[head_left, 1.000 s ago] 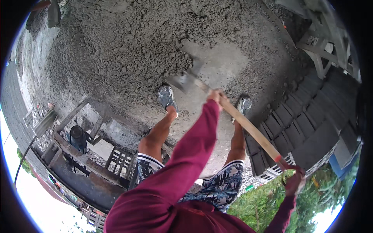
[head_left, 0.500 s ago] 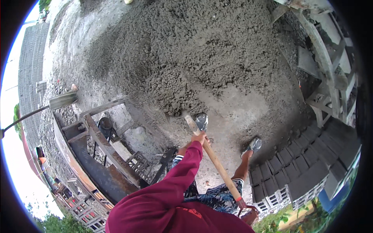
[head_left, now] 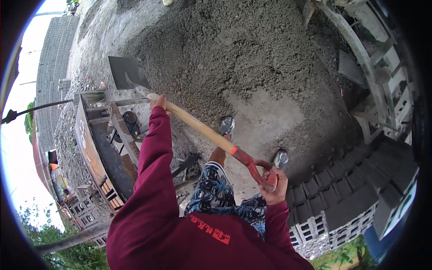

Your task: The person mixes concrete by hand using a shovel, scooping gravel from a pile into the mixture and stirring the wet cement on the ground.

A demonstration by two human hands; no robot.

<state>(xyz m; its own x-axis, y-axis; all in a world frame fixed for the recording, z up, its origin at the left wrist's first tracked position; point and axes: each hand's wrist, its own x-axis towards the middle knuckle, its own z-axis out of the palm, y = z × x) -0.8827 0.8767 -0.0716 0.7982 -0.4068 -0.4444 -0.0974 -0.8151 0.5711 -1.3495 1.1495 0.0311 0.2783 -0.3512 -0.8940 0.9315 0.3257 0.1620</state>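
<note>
A shovel point(head_left: 198, 127) with a wooden shaft, a red D-shaped grip and a flat grey blade lies slantwise across my front. My left hand point(head_left: 159, 103) is closed round the shaft just above the blade, its arm stretched forward and left. At the other end, my right hand point(head_left: 274, 186) grips the red handle near my right thigh. The blade reaches out over the left edge of a wide heap of wet grey concrete mix point(head_left: 234, 49); its visible face looks bare. A scraped patch of floor point(head_left: 265, 114) shows between the heap and my feet.
On the left stands a rusty metal frame with a trough point(head_left: 110, 153) and a black pulley wheel point(head_left: 130, 121). Stacked hollow blocks point(head_left: 333, 202) line the right rear. A wooden structure point(head_left: 360, 49) rises at the far right. My shod feet point(head_left: 227, 126) stand on the concrete floor.
The shovel has swung forward and left, and its blade has come into sight. My left arm has extended left; my right hand has moved up and forward with the grip.
</note>
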